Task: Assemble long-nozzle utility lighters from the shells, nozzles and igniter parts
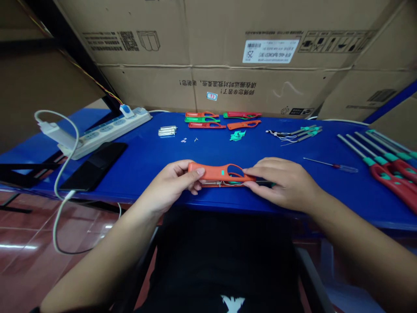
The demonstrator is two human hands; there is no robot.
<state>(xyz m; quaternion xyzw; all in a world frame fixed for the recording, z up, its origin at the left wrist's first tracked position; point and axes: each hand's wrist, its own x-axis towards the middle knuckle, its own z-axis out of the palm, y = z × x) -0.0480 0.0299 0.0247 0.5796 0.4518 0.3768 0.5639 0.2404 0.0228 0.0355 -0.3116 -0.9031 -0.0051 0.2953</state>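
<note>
An orange lighter casing half (213, 171) lies over its matching lower half (215, 184) near the table's front edge. A gap between the two halves shows a pale tube and wires inside. My left hand (177, 180) pinches the wide end, its thumb on top of the upper half. At the narrow end, my right hand (280, 180) grips the casing between thumb and fingers, beside the finger-hole. A dark rod end partly shows under the right fingers. Beyond my hands lie several red, green and orange casing halves (206, 125) and a pile of green triggers (237, 135).
Metal nozzle rods with wires (301, 132), a screwdriver (342, 167) and several assembled red lighters (391, 174) lie at right. Clear gas tubes (167, 131) and tiny parts are at the back. A power strip (107, 132) and black phone (96, 167) with a cable sit at left.
</note>
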